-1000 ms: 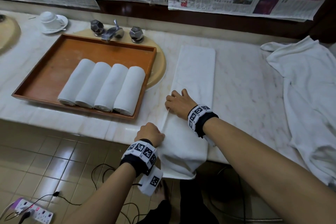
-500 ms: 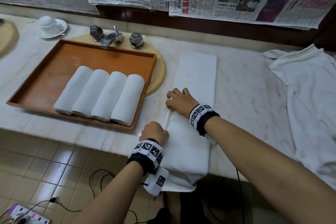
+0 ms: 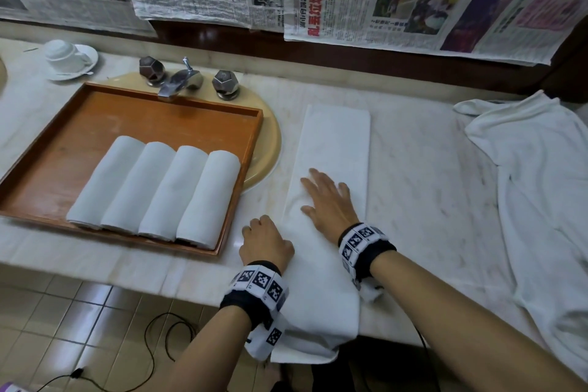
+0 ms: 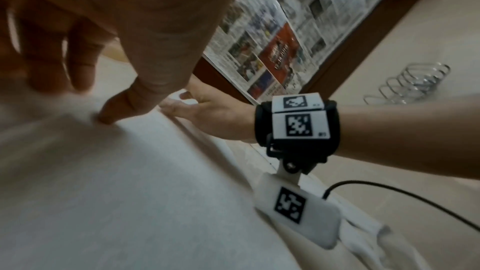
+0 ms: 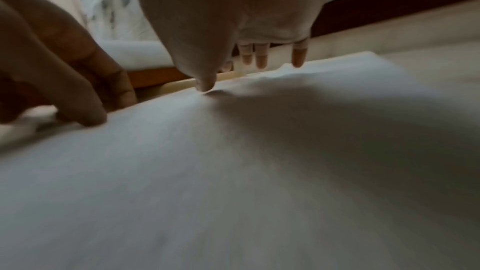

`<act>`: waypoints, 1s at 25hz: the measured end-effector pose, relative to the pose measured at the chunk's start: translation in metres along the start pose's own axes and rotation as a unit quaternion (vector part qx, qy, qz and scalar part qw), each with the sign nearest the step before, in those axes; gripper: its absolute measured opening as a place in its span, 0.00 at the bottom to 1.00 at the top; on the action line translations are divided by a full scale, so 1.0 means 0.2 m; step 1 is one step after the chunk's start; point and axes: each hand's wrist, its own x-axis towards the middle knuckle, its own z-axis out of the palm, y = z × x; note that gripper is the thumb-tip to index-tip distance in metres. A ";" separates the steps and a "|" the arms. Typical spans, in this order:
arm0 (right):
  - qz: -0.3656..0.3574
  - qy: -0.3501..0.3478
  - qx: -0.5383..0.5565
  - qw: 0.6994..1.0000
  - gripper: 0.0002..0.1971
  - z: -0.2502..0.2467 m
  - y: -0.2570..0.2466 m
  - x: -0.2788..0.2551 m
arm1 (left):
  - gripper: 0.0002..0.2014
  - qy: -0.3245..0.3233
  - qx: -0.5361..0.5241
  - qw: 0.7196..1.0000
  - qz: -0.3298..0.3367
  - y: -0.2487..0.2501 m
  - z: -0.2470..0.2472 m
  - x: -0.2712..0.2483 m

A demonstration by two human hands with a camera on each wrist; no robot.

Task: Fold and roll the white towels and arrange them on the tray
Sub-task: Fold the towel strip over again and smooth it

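The fifth towel is being made ready: the folding into a long strip looks done, and the smoothing before rolling appears to be the step in hand. The folded towel [image 3: 331,188] is lying lengthwise across the desk [image 3: 423,175], its far end reaching toward the desk's back edge and its near end hanging over the front edge.

The right hand [image 3: 327,200] is lying flat on the strip with fingers spread and straight, pressing the cloth down partway along its length and grasping nothing. The left hand [image 3: 265,243] is sitting at the strip's left edge close to the desk's front edge, its fingers curled; in the left wrist view the thumb is pressing into the cloth, but whether the fingers are actually pinching the edge I cannot tell.

Four rolled towels [image 3: 156,188] are already lying side by side, touching, in the wooden tray [image 3: 82,118] toward the desk's left end, with bare tray floor behind them. A loose unfolded towel [image 3: 541,188] is waiting at the desk's right end.

The next move is probably calling for both hands to gather the hanging near end, tuck it tight and roll away toward the back edge, keeping the strip's sides aligned so the roll matches the others.
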 end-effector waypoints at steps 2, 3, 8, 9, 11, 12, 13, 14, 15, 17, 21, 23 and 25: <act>0.085 -0.026 0.009 0.996 0.33 0.00 0.10 -0.07 | 0.33 0.032 0.028 0.995 0.092 0.09 0.05 0.03; 0.110 -0.052 0.003 0.993 0.33 0.00 0.15 -0.09 | 0.36 0.017 0.019 0.985 0.168 0.16 0.08 0.04; 0.152 -0.110 0.005 0.982 0.35 0.01 0.31 -0.16 | 0.32 -0.093 0.028 0.959 0.266 0.30 0.18 0.19; 0.163 -0.111 0.011 0.980 0.35 0.01 0.33 -0.16 | 0.33 -0.070 0.014 0.982 0.176 0.31 0.16 0.23; 0.177 -0.109 0.012 0.978 0.35 -0.01 0.33 -0.15 | 0.35 -0.053 -0.028 0.995 0.084 0.37 0.12 0.26; 0.178 -0.102 0.006 0.979 0.36 -0.01 0.32 -0.14 | 0.34 -0.053 -0.040 0.988 0.141 0.41 0.12 0.26; 0.181 -0.092 0.003 0.979 0.36 -0.02 0.32 -0.13 | 0.32 -0.066 -0.030 0.973 0.221 0.44 0.13 0.27; 0.186 -0.080 0.002 0.979 0.37 -0.04 0.31 -0.12 | 0.30 -0.088 -0.037 0.956 0.278 0.46 0.13 0.30; 0.193 -0.068 0.002 0.979 0.37 -0.05 0.31 -0.11 | 0.30 -0.100 -0.055 0.955 0.275 0.46 0.12 0.33; 0.211 -0.033 0.011 0.977 0.36 -0.09 0.33 -0.08 | 0.32 -0.049 -0.116 0.986 0.106 0.47 0.07 0.43; 0.229 -0.007 -0.002 0.973 0.38 -0.15 0.35 -0.02 | 0.31 -0.069 -0.072 0.963 0.250 0.58 0.02 0.46; 0.193 -0.026 -0.016 0.981 0.40 -0.15 0.36 0.01 | 0.30 -0.112 -0.039 0.932 0.343 0.60 0.02 0.53; 0.163 -0.059 -0.013 0.985 0.39 -0.14 0.37 0.04 | 0.30 -0.079 -0.050 0.968 0.234 0.57 -0.01 0.64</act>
